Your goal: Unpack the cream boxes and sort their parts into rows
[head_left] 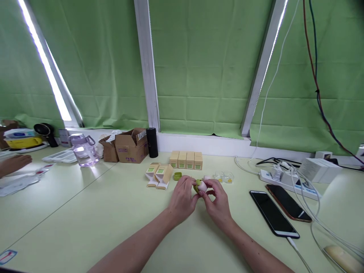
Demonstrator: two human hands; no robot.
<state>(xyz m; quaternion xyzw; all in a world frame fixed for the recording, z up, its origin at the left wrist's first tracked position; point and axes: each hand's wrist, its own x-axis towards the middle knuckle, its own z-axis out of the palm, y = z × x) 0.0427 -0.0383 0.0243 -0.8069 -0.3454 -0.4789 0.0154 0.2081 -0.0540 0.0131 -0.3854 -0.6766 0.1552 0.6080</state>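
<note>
My left hand (182,197) pinches a small olive-green cup-shaped piece (196,187). Fingertips of my right hand (219,203) close on a white, rounded, egg-like piece (202,186) that sits against the green one; whether it is inside is partly hidden by my fingers. Just beyond my left hand lies another green piece, a small open box shape (178,175). Past my right hand stand clear plastic cups (228,177) with yellow bits in them, beside a whitish piece partly covered by the hand. To the left are two opened small cartons (162,175) with green labels.
A row of small closed cartons (186,160) stands behind. Rightward lie two phones (274,214), a power strip (290,182) and loose white cables. At left are a cardboard box (131,146), a black cylinder (152,142), a purple jug (84,150) and another person's hand (15,165).
</note>
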